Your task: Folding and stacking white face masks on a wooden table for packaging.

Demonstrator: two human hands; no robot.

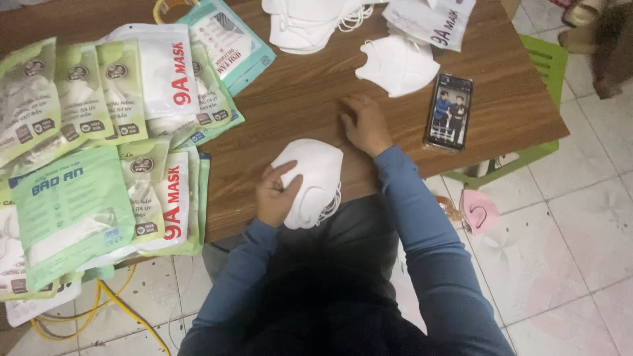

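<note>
Near the middle of the frame, the left hand (277, 194) gripped a stack of white masks (313, 181) at the table (297, 99) edge, fingers curled around it. The right hand (364, 124) rested flat on the wood just above, fingers loosely together, holding nothing, beside a phone (450, 111).

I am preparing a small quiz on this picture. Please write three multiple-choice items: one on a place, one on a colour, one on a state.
1. Where does the black smartphone lie?
A. right of the right hand
B. on the floor
C. under the packets

2. What colour is the stack of folded fabric face masks in the left hand?
A. pink
B. white
C. green

3. How is the right hand?
A. holding the phone
B. gripping a packet
C. flat on the brown wooden table, empty

Answers: 1 A, the phone lies on the table beside that hand. 2 B, the left hand holds a white stack. 3 C, palm down, holding nothing.
</note>
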